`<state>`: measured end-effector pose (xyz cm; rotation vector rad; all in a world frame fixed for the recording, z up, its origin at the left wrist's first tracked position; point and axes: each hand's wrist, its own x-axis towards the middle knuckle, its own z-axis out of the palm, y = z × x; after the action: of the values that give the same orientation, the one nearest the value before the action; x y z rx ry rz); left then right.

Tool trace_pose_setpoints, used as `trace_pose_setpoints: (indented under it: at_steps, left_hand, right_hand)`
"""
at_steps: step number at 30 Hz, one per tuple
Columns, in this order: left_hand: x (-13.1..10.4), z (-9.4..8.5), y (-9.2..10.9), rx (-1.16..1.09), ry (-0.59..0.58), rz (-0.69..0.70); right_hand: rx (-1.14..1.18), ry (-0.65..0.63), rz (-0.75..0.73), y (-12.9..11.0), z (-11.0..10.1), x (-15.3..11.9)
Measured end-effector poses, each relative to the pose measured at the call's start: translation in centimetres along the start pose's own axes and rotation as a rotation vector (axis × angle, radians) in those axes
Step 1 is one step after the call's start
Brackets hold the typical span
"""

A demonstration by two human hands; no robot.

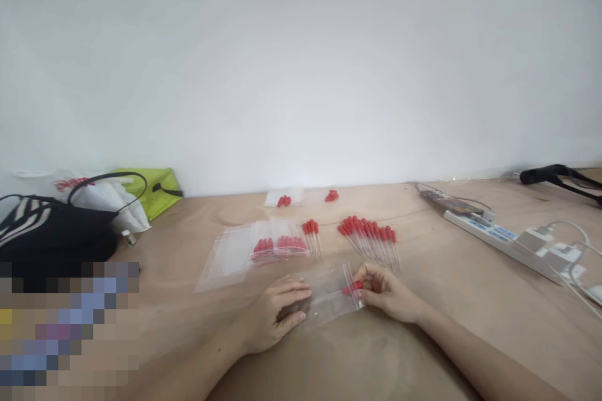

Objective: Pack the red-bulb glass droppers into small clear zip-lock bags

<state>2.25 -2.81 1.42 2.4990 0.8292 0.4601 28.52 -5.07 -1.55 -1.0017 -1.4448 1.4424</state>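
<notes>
A clear zip bag (pixel 324 307) lies on the wooden table between my hands, its zip end toward the right. My left hand (pixel 285 313) has its fingers closed on the bag's left end. At the bag's mouth, my right hand (pixel 383 291) pinches red-bulbed droppers (pixel 352 288), which lie partly inside the bag. Just behind are a few loose droppers (pixel 311 229) with red bulbs and clear stems. A fan of several more droppers (pixel 369 232) lies to their right. Filled bags with red bulbs (pixel 279 247) rest beside flat clear bags (pixel 226 260) on the left.
Small red bulbs (pixel 332 196) and a white packet (pixel 273 198) lie near the wall. On the right are a power strip (pixel 498 238) with plugs and cables, a phone (pixel 451 202) and a black object (pixel 559 174). A dark bag (pixel 56 232), green bag (pixel 157 194) and small bottle (pixel 128 237) occupy the left.
</notes>
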Motion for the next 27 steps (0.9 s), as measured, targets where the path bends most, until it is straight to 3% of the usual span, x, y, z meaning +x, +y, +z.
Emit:
trace_pose_setpoints:
  at_steps: [4, 8, 11, 13, 18, 22, 27]
  left_hand:
    - [0.0, -0.2, 0.2, -0.007, -0.02, -0.004]
    - [-0.1, -0.4, 0.6, 0.0, -0.03, -0.033]
    - [-0.1, -0.4, 0.6, 0.031, -0.042, -0.05]
    - [-0.1, -0.3, 0.6, 0.051, -0.048, -0.058]
    - [-0.2, -0.2, 0.3, 0.108, -0.067, -0.016]
    - [-0.1, -0.1, 0.2, 0.142, -0.089, -0.003]
    - [-0.1, 0.0, 0.3, 0.146, -0.06, -0.015]
  right_hand:
    - [-0.223, -0.056, -0.019, -1.2, -0.5, 0.1]
    - [-0.528, -0.234, -0.163, -3.2, -0.2, -0.2]
    - [-0.682, -0.258, -0.239, -3.7, -0.4, -0.2]
    - [-0.77, -0.157, -0.251, -3.4, -0.8, 0.0]
    - [-0.954, 0.238, -0.176, -2.6, -1.3, 1.5]
    - [-1.016, 0.325, -0.057, -3.1, 0.2, 4.6]
    - [-1.101, 0.404, 0.115, -3.0, 2.1, 10.4]
